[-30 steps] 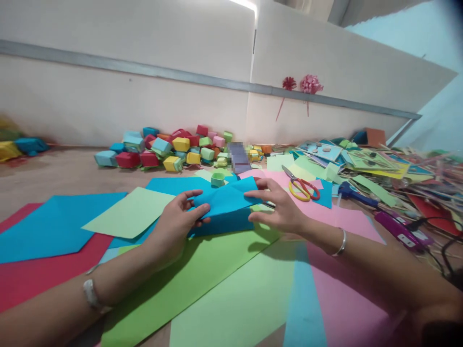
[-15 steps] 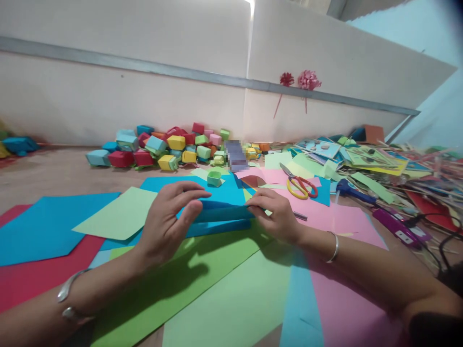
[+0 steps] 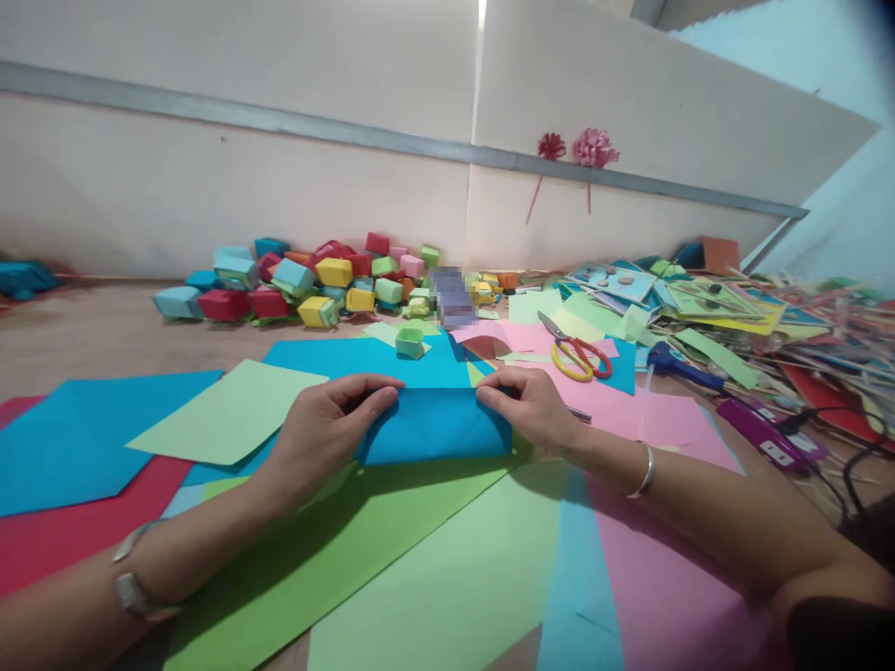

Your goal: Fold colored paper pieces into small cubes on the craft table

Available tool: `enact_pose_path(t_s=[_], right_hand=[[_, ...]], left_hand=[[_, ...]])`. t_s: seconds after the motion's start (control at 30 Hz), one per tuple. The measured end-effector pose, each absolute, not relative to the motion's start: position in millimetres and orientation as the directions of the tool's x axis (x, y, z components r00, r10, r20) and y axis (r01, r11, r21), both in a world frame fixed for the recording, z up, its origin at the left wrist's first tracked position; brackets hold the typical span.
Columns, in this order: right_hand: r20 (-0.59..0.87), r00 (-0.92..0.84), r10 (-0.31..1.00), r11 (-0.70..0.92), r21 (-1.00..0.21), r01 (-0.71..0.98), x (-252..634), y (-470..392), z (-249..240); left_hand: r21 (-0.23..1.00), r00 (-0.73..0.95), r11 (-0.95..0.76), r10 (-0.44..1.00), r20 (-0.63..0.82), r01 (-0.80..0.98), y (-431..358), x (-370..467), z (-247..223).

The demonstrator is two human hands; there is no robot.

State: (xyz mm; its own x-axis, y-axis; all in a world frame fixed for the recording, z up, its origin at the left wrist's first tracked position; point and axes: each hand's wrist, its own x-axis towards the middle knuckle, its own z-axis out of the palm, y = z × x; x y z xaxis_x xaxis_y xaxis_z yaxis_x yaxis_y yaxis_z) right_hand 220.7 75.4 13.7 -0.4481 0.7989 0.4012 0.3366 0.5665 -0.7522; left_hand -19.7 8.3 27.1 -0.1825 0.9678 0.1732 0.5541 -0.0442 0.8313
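Observation:
A folded piece of blue paper (image 3: 439, 427) is held up between my two hands, its straight top edge level and crease lines showing on its face. My left hand (image 3: 328, 433) pinches the upper left corner between thumb and fingers. At the upper right corner, my right hand (image 3: 535, 410) grips the same edge. Beneath lies a long green sheet (image 3: 336, 550). Just beyond the held piece, a small light green paper box (image 3: 409, 343) rests near a flat blue sheet (image 3: 314, 359).
Scissors (image 3: 577, 359) lie on pink paper at the right, near a blue glue gun (image 3: 681, 365) and a purple power strip (image 3: 765, 438). Colourful paper boxes (image 3: 334, 272) are piled against the wall. Paper and sticks clutter the far right.
My left hand has closed from spread fingers to a pinch on the blue paper. The paper has tilted so its broad creased face now shows. The view has shifted slightly.

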Motion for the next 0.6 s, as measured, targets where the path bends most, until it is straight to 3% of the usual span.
enact_pose_path(t_s=[0.2,0.43,0.6], right_hand=[[0.276,-0.453,0.848,0.477,-0.772,0.421,219,81,7],[0.385,-0.548,0.743,0.663,-0.533,0.525,219,86,-1],[0.352,-0.591,0.726,0.683,-0.47,0.559,219,88,-5]], left_hand=[[0.738,-0.128,-0.027,0.98,0.152,0.674,15,-26,22],[0.509,0.054,-0.158,0.976,0.212,0.846,22,-32,17],[0.446,0.149,-0.232,0.965,0.214,0.864,26,-40,5]])
